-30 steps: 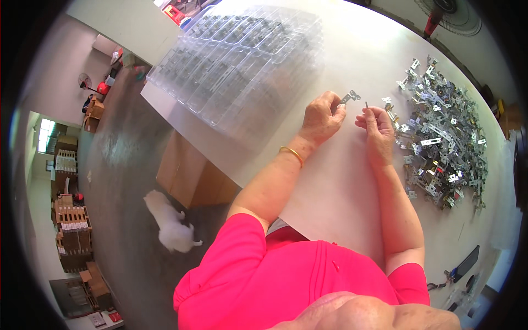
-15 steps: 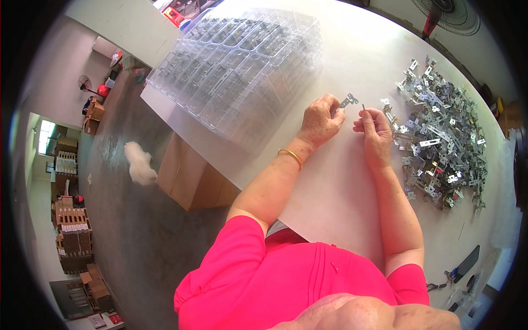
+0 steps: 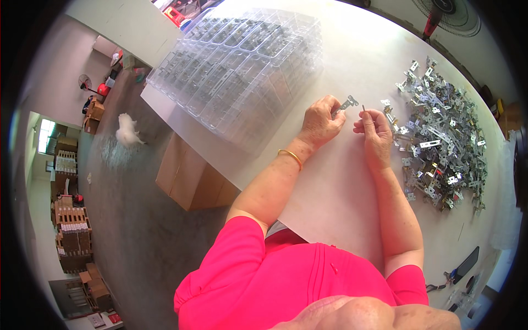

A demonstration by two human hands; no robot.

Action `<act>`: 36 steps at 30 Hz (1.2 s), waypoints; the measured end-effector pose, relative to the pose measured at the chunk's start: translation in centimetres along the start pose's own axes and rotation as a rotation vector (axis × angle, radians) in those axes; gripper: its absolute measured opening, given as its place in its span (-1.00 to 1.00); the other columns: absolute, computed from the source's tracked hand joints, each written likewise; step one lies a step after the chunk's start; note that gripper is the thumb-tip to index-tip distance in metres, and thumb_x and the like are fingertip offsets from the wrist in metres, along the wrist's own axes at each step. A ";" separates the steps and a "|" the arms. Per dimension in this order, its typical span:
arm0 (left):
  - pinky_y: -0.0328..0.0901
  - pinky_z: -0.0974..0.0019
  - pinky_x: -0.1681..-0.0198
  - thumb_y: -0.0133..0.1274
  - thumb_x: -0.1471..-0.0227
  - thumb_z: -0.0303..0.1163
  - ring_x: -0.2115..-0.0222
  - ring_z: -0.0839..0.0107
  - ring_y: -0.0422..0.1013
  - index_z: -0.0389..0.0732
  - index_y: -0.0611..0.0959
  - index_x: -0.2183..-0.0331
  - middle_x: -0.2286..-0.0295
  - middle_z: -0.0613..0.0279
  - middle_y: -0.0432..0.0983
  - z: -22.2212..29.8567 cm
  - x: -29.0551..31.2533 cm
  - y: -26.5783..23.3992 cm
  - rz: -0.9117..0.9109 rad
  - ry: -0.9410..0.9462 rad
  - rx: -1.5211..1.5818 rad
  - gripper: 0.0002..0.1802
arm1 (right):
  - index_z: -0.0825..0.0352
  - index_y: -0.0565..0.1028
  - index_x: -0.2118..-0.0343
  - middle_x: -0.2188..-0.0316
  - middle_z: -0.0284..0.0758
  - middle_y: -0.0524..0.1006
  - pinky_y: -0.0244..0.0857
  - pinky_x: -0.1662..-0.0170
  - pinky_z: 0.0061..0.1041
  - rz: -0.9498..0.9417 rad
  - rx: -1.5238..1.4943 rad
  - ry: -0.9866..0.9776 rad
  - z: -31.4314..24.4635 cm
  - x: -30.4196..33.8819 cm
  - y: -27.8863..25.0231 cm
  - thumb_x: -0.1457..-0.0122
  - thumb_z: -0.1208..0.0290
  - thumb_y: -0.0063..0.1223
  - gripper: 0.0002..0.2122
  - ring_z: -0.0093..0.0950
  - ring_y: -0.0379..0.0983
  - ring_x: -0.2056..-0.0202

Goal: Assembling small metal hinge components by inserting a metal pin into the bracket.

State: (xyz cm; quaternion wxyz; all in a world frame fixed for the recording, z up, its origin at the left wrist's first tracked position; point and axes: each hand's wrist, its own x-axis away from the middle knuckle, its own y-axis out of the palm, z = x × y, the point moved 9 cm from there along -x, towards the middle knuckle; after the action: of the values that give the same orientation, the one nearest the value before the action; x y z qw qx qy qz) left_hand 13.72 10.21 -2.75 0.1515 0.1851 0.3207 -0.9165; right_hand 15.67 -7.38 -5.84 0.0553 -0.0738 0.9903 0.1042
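Between the thumb and fingers of my left hand [image 3: 322, 120] is a small flat metal bracket [image 3: 347, 103] with holes, its wider end sticking out toward the upper right. My right hand [image 3: 375, 135] is pinched around a thin, short metal pin [image 3: 363, 109], which points up from the fingertips. The two hands are a little apart above the table. Just right of my right hand lies a large heap of small metal brackets [image 3: 440, 132]. To the left of my left hand stand stacked clear plastic trays [image 3: 220, 124], with metal parts in their compartments.
The pale table [image 3: 324, 203] has its edge near my body. Pliers [image 3: 437, 286] and a dark flat object [image 3: 467, 264] lie at the lower right. A cardboard box [image 3: 192, 176] stands below the table's left edge. A white dog [image 3: 127, 130] is on the floor; a fan [image 3: 448, 14] stands beyond.
The white dog has moved a little to the left and away across the floor. Both my hands keep nearly the same place, still holding the bracket and the pin.
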 end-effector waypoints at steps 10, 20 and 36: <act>0.42 0.22 0.38 0.23 -0.02 -0.43 0.49 0.30 0.51 -0.25 0.60 0.38 0.45 0.13 0.59 0.0 0.1 0.0 -0.005 -0.028 0.019 -0.85 | 0.37 0.53 0.13 0.26 -0.40 0.56 0.50 0.22 -0.57 0.001 -0.020 -0.007 0.2 0.0 -0.1 -0.41 0.39 0.05 -0.85 -0.62 0.53 0.31; 0.42 0.21 0.37 0.23 -0.02 -0.41 0.47 0.29 0.51 -0.25 0.60 0.39 0.44 0.11 0.59 -0.3 0.1 -0.1 -0.019 -0.071 0.046 -0.85 | 0.36 0.53 0.14 0.26 -0.40 0.57 0.50 0.24 -0.58 0.007 -0.003 -0.017 0.1 0.0 0.1 -0.41 0.38 0.05 -0.85 -0.62 0.52 0.33; 0.42 0.20 0.38 0.24 -0.04 -0.43 0.48 0.27 0.51 -0.25 0.60 0.40 0.47 0.10 0.59 0.1 0.1 -0.7 0.062 -0.036 0.112 -0.86 | 0.34 0.51 0.15 0.24 -0.39 0.56 0.48 0.27 -0.61 -0.005 -0.004 -0.015 0.1 0.0 -0.1 -0.42 0.38 0.02 -0.86 -0.65 0.51 0.36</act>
State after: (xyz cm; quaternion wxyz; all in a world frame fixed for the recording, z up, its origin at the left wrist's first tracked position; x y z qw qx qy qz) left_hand 13.33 10.64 -2.39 0.1751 0.1865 0.2602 -0.9311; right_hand 15.67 -7.43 -5.93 0.0629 -0.0756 0.9894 0.1065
